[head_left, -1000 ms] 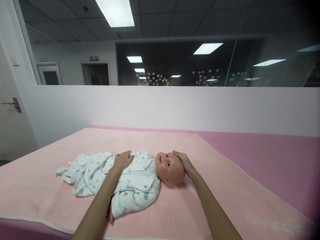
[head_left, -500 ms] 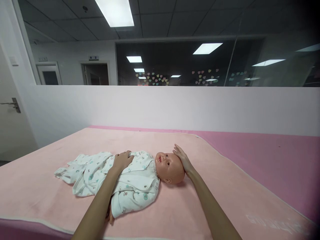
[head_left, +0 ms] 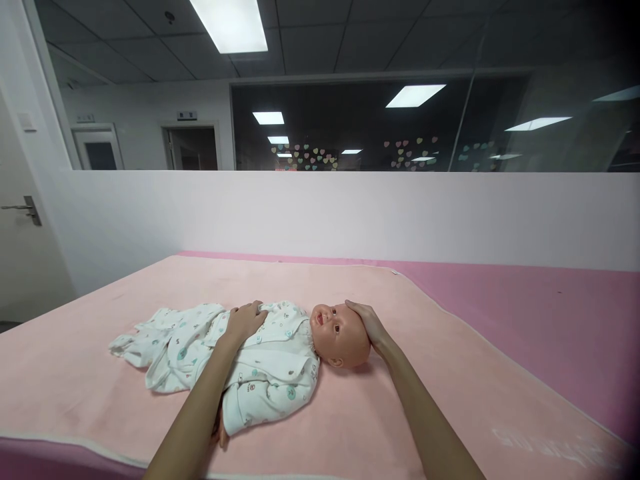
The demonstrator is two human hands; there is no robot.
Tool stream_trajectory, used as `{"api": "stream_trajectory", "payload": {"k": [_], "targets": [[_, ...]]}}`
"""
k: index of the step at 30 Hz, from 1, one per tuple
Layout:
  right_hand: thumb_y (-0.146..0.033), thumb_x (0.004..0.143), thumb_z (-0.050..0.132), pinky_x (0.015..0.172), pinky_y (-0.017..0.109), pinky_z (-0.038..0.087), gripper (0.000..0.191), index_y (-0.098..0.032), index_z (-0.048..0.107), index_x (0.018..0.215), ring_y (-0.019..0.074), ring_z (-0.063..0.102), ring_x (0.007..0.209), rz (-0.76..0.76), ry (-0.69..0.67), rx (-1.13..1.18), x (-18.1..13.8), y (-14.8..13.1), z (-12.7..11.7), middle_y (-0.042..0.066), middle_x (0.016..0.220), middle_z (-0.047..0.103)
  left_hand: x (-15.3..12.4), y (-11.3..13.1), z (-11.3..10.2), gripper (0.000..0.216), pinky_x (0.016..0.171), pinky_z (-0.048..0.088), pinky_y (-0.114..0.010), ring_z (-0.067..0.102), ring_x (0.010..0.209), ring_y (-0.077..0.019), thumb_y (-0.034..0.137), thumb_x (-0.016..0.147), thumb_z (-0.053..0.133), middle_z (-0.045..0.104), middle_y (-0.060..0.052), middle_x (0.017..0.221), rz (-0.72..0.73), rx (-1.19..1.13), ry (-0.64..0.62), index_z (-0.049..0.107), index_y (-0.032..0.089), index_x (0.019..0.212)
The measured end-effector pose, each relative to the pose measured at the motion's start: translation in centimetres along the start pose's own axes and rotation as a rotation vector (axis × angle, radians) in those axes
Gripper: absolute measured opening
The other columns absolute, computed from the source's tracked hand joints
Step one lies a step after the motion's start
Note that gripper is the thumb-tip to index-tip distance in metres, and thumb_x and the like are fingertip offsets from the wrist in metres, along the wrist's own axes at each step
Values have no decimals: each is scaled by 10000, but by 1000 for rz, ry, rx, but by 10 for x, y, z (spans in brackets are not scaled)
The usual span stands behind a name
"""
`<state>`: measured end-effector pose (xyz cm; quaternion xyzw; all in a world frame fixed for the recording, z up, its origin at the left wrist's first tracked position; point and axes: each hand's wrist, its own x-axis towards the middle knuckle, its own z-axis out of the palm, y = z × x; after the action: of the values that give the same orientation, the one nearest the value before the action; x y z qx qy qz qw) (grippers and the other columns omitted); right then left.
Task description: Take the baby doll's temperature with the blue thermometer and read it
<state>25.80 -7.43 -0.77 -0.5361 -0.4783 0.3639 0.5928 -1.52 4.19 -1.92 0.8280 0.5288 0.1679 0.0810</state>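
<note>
A baby doll [head_left: 343, 337] lies on its back across the peach blanket, its head toward the right. It wears a white printed outfit [head_left: 273, 370] with small green and brown figures, and one doll hand pokes out of the near sleeve. My left hand [head_left: 246, 321] rests flat on the doll's belly, fingers stretched over the cloth. Against the crown of the doll's head lies my right hand [head_left: 367, 323], its fingers laid along the curve, not gripping. My forearm covers part of the outfit.
The peach blanket [head_left: 125, 287] spreads over a pink padded surface [head_left: 540, 313]. A low white wall [head_left: 350, 217] with glass above it runs behind. On the left is a door with a metal handle [head_left: 30, 210].
The fingers of my right hand have come down from a raised position onto the top of the doll's head. My left hand and the doll stay as they were.
</note>
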Motion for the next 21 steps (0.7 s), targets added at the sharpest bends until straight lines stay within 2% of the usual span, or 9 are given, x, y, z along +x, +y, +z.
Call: {"api": "stream_trajectory", "payload": {"k": [5, 9, 12, 14, 17, 19, 21], "targets": [[-451, 696, 547, 758, 326, 438, 355, -124, 661, 773, 224, 594, 814, -25, 18, -7, 2, 1, 0, 67, 824, 671, 0, 1, -1, 421, 894, 303, -396, 533, 1012, -235, 416, 801, 295, 636, -81, 1011, 0, -1, 0, 492, 221, 1119], [-378, 654, 599, 921, 299, 354, 328, -184, 647, 914, 207, 497, 1063, -105, 163, -14, 7, 3, 1, 46, 1083, 605, 0, 0, -1, 417, 893, 305, -396, 536, 1010, -236, 419, 798, 300, 640, -77, 998, -5, 2, -5, 496, 226, 1111], [-378, 634, 619, 942, 286, 327, 416, -228, 602, 1022, 185, 456, 1112, -102, 222, -4, 10, 6, 0, 27, 1192, 533, 0, 0, 0, 413, 894, 304, -396, 535, 1011, -234, 416, 800, 299, 639, -74, 1002, -2, 3, -2, 494, 227, 1111], [-401, 624, 622, 902, 279, 352, 394, -223, 617, 975, 185, 489, 1055, -97, 206, -1, 10, 7, 0, 24, 1138, 567, 1, 0, 0, 414, 892, 303, -397, 533, 1015, -233, 413, 802, 296, 640, -73, 1005, -5, 4, -2, 489, 227, 1117], [-466, 632, 599, 733, 285, 410, 315, -167, 641, 722, 185, 558, 800, -73, 117, -17, 6, 5, 0, 27, 822, 654, 0, 0, 0, 416, 893, 301, -398, 531, 1019, -233, 409, 803, 294, 639, -76, 1013, -8, 5, -2, 486, 224, 1123], [-491, 636, 591, 629, 276, 398, 342, -150, 603, 609, 161, 534, 643, -57, 75, -20, 3, 2, 0, 7, 633, 621, 0, 0, 0, 416, 892, 302, -395, 531, 1019, -233, 407, 804, 292, 637, -79, 1017, -4, 8, 0, 488, 222, 1121], [-491, 631, 597, 597, 263, 379, 346, -148, 581, 587, 140, 505, 591, -59, 64, -18, 0, 0, 0, -15, 574, 591, 0, 0, 0, 415, 890, 304, -392, 532, 1017, -232, 408, 804, 291, 637, -79, 1012, -1, 12, 3, 490, 224, 1118]]}}
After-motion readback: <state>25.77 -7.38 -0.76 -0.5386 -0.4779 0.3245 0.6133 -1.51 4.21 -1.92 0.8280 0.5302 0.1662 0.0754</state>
